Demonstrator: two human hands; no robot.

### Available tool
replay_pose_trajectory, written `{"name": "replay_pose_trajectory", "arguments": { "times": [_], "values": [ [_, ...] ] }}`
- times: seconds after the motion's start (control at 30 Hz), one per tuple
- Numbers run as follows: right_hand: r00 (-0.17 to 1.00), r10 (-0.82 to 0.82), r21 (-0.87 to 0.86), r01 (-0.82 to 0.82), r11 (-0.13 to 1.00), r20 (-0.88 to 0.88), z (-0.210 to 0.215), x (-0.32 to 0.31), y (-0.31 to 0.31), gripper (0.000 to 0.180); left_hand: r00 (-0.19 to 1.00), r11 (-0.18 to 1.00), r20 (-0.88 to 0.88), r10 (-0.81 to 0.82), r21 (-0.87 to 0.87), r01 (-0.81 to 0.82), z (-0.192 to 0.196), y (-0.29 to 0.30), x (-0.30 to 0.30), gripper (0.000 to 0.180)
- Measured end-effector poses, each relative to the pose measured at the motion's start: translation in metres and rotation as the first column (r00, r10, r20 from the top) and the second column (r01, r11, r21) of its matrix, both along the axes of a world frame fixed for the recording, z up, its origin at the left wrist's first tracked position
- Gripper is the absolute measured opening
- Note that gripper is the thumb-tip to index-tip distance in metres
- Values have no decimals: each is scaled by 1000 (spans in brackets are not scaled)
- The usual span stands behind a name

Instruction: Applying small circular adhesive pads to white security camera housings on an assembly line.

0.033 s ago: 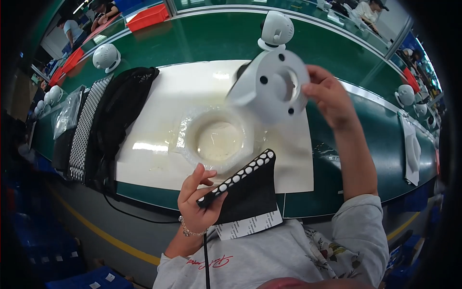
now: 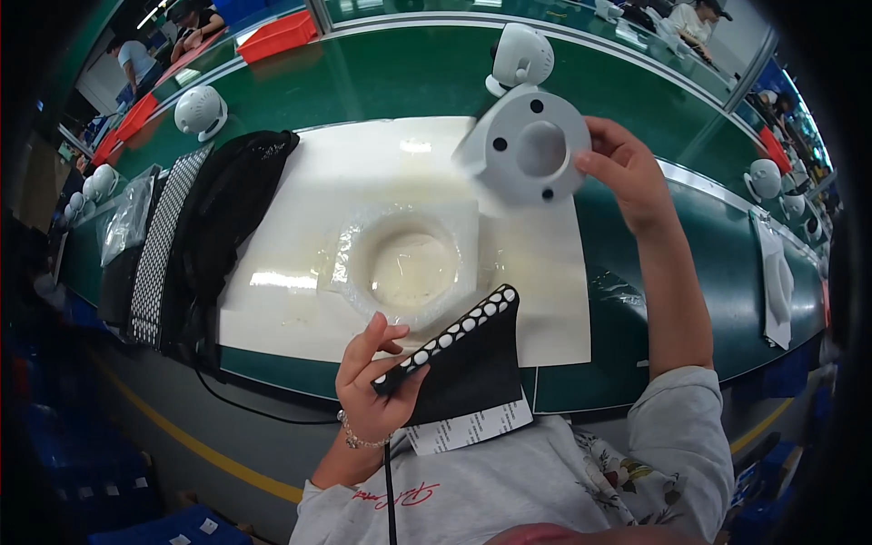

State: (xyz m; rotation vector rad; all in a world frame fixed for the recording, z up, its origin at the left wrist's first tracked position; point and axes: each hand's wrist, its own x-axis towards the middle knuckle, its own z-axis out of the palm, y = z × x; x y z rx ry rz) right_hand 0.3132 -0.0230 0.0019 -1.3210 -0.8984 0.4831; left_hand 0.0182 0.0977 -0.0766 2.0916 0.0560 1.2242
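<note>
My right hand (image 2: 627, 173) grips the rim of a white rounded device (image 2: 496, 177), tilted so its ring-shaped base with black round feet faces me. It is held above the right part of the white mat, slightly blurred. Low over the mat's front edge, my left hand (image 2: 377, 377) pinches a black panel (image 2: 468, 371) by its edge strip of white round dots. A white printed label sheet (image 2: 472, 429) shows along the panel's lower side, against my shirt. Between the hands lies a ring-shaped holder (image 2: 350, 263) wrapped in clear film, its round hollow facing up.
The white mat (image 2: 282, 236) covers part of a green table. A black mesh bag (image 2: 232, 195) and a perforated strip (image 2: 163, 254) lie left, beside a clear plastic bag (image 2: 127, 218). Similar white devices (image 2: 200, 111) stand further off, one (image 2: 522, 59) just behind the held one.
The device in my right hand has shifted a little up and to the right, and its base has turned slightly. My left hand and the black panel have hardly moved.
</note>
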Motion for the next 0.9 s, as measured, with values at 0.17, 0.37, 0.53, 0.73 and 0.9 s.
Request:
{"name": "replay_pose_trajectory", "arguments": {
  "times": [0.17, 0.37, 0.53, 0.73, 0.9],
  "values": [
    [26, -200, 97, 808, 581, 979, -72, 122, -13, 24, 999, 999, 12, -34, -6, 34, 1, -4, 6, 30],
    [196, -105, -162, 950, 267, 975, -114, 184, -39, 26, 999, 999, -12, -34, -42, 33, -1, -2, 2, 32],
    [492, -181, -218, 646, 731, 851, -85, 135, 29, 29, 996, 999, -80, -36, -7, 36, 5, -4, 1, 33],
    [557, -249, -281, 695, 661, 792, -91, 133, 104, 43, 995, 999, -100, -7, -47, 2, 6, -4, 3, 33],
    [579, -256, -317, 704, 635, 774, -89, 149, 84, 43, 991, 999, -133, 0, -37, -5, 13, -6, 3, 30]
  ]
}}
